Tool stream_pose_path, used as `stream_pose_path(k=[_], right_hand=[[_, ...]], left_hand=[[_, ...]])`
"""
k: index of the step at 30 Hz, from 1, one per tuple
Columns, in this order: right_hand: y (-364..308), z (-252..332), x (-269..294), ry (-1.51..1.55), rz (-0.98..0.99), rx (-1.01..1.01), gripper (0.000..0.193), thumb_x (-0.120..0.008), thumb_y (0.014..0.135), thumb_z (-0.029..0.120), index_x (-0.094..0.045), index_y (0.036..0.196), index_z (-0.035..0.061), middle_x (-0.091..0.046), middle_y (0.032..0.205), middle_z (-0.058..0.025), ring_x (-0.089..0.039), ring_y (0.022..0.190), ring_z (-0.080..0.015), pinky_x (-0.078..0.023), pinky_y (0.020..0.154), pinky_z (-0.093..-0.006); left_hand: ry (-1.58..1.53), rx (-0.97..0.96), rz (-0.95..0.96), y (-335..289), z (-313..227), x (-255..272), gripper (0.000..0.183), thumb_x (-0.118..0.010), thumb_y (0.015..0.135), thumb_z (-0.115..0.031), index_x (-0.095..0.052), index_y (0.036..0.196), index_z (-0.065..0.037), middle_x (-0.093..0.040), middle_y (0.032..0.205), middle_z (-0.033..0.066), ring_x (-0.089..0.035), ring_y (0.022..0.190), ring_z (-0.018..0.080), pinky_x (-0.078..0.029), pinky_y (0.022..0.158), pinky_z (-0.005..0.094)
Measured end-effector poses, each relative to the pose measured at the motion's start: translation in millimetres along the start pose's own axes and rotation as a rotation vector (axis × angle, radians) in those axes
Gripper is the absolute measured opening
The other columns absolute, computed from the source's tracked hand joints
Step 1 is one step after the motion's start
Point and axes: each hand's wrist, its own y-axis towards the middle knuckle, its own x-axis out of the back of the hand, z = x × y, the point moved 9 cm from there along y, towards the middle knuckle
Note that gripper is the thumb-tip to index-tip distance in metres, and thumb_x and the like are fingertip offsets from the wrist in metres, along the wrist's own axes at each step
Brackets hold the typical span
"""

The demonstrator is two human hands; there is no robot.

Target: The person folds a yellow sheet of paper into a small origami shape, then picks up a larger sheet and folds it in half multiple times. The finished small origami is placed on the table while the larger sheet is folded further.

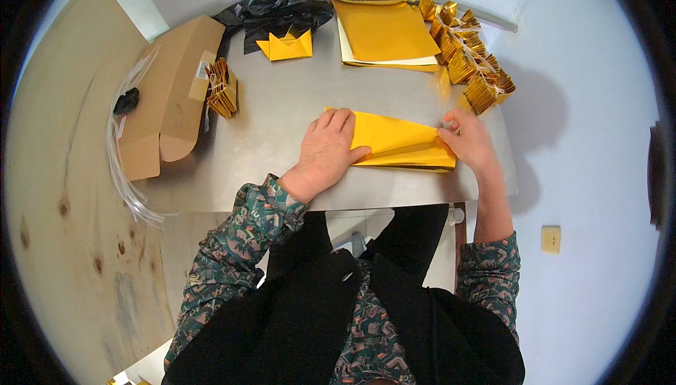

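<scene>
A sheet of yellow paper, folded into a long strip with dark, shiny layers at its near edge, lies across the table in front of me. On its left end rests my left hand, palm down, thumb stretched out along the paper. My right hand pinches the right end between thumb and fingers; the fingertips partly hide that corner.
Gold and cream sheets are stacked at the back, beside bundles of pleated gold paper. A folded yellow paper piece lies near black plastic. At left are another gold bundle, a cardboard box and white strings.
</scene>
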Motion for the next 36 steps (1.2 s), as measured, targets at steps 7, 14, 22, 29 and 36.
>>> stream_pose_path(k=[7, 14, 22, 29, 36], right_hand=[[1, 119, -49, -0.297, 0.076, 0.454, 0.023, -0.067, 0.089, 0.013, -0.07, 0.109, 0.0011, -0.072, 0.106, -0.0173, -0.068, 0.104, -0.0373, -0.058, 0.088, -0.0465], [-19, 125, -103, -0.06, 0.048, 0.341, 0.034, -0.054, 0.103, 0.016, -0.065, 0.129, -0.0043, -0.061, 0.143, -0.0235, -0.055, 0.136, -0.0409, -0.047, 0.112, -0.0457], [-35, 115, -106, -0.029, 0.065, 0.448, 0.043, -0.052, 0.105, 0.016, -0.058, 0.142, -0.0049, -0.051, 0.154, -0.0244, -0.043, 0.148, -0.0391, -0.034, 0.124, -0.0449], [-37, 112, -109, -0.085, 0.059, 0.521, 0.044, -0.052, 0.104, 0.014, -0.057, 0.145, -0.0009, -0.048, 0.156, -0.0251, -0.04, 0.149, -0.0399, -0.031, 0.126, -0.0458], [-37, 113, -110, -0.098, 0.085, 0.544, 0.048, -0.058, 0.102, 0.023, -0.058, 0.147, 0.0046, -0.046, 0.158, -0.0239, -0.038, 0.151, -0.0393, -0.029, 0.127, -0.0459]], left_hand=[[0.009, 0.001, 0.003, 1, 0, -2, 0.066, -0.077, 0.088, -0.042, -0.059, 0.136, -0.002, -0.058, 0.138, 0.0113, -0.052, 0.131, 0.0325, -0.044, 0.11, 0.044], [-0.01, -0.005, -0.01, 0, 3, -1, 0.063, -0.074, 0.089, -0.041, -0.059, 0.137, -0.003, -0.057, 0.14, 0.0108, -0.052, 0.132, 0.0319, -0.044, 0.109, 0.0443], [0.031, -0.064, 0.092, -1, 5, 3, 0.073, -0.076, 0.088, -0.049, -0.057, 0.143, -0.005, -0.055, 0.145, 0.0102, -0.051, 0.134, 0.0295, -0.043, 0.109, 0.0449], [0.037, -0.181, 0.351, 8, 16, 5, 0.084, -0.083, 0.081, -0.05, -0.053, 0.148, -0.01, -0.052, 0.148, 0.0082, -0.048, 0.137, 0.0297, -0.042, 0.111, 0.0462], [-0.008, -0.235, 0.428, 13, 19, 9, 0.09, -0.087, 0.076, -0.049, -0.053, 0.149, -0.01, -0.051, 0.148, 0.0087, -0.048, 0.138, 0.031, -0.042, 0.111, 0.0466]])
